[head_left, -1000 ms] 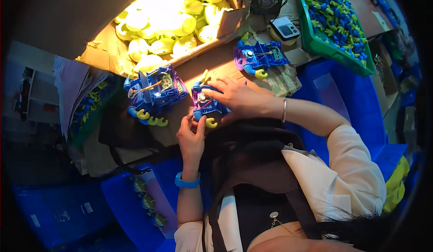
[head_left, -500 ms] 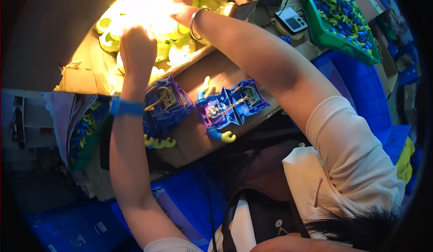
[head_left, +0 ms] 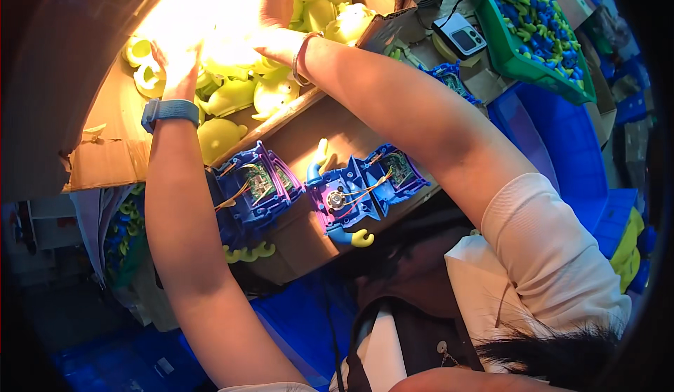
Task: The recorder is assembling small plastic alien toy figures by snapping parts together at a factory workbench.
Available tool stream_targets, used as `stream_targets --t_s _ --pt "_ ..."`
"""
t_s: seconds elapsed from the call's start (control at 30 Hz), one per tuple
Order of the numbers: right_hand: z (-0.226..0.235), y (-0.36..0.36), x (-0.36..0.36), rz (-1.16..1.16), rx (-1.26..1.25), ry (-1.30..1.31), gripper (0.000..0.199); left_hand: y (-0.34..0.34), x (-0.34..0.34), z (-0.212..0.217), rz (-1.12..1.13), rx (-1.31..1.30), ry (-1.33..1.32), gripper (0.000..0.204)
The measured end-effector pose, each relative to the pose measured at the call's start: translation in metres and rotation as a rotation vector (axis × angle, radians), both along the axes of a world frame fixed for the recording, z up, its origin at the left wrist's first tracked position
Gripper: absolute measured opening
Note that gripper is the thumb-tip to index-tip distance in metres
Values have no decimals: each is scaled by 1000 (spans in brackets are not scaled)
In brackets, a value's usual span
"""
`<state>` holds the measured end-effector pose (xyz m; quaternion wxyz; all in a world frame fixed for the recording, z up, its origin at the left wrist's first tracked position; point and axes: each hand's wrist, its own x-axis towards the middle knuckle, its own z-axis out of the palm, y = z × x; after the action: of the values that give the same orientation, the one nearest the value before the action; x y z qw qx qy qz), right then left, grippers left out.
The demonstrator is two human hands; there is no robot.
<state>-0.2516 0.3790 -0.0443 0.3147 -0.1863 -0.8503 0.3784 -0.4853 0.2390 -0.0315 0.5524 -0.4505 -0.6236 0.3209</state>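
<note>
Seen from above, a cardboard box [head_left: 109, 162] stands open at the upper left, heaped with rounded, hollow yellow-green plastic toy parts [head_left: 230, 97] under a glaring lamp. The person's left hand [head_left: 179, 62], with a blue wristband [head_left: 170, 113] on its wrist, reaches into the box among these parts; glare hides the fingertips, so whether they are apart, together or gripping a part cannot be told. Below the box, stacked blue toy body shells [head_left: 256, 181] show wiring and circuit boards. The right hand [head_left: 277, 27], a bangle [head_left: 300, 61] at its wrist, also reaches over the heap; its fingers are bleached by light, their grip impossible to tell. Near the stack, right of it, lies an opened blue toy body [head_left: 345, 194] with yellow-green claws. Farther right, beyond the right forearm, are another blue shell [head_left: 453, 80], a white device with a small screen [head_left: 460, 35], and a green tray [head_left: 518, 68] of small blue and yellow-green pieces [head_left: 537, 30].
</note>
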Motion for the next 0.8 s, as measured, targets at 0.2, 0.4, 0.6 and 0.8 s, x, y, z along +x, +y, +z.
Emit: stream_targets --t_s 0.2,0.4,0.6,0.8 --pt "4 -8 24 22 37 -8 33 1 109 75 -387 349 -899 19" --pt "13 -15 41 82 86 -10 34 -40 176 94 -625 459 -910 25" --pt "29 -13 46 134 129 -7 35 -124 261 117 -739 135 -1010 12" --pt "60 -35 74 19 201 -24 41 -214 330 127 -723 744 -1917 7"
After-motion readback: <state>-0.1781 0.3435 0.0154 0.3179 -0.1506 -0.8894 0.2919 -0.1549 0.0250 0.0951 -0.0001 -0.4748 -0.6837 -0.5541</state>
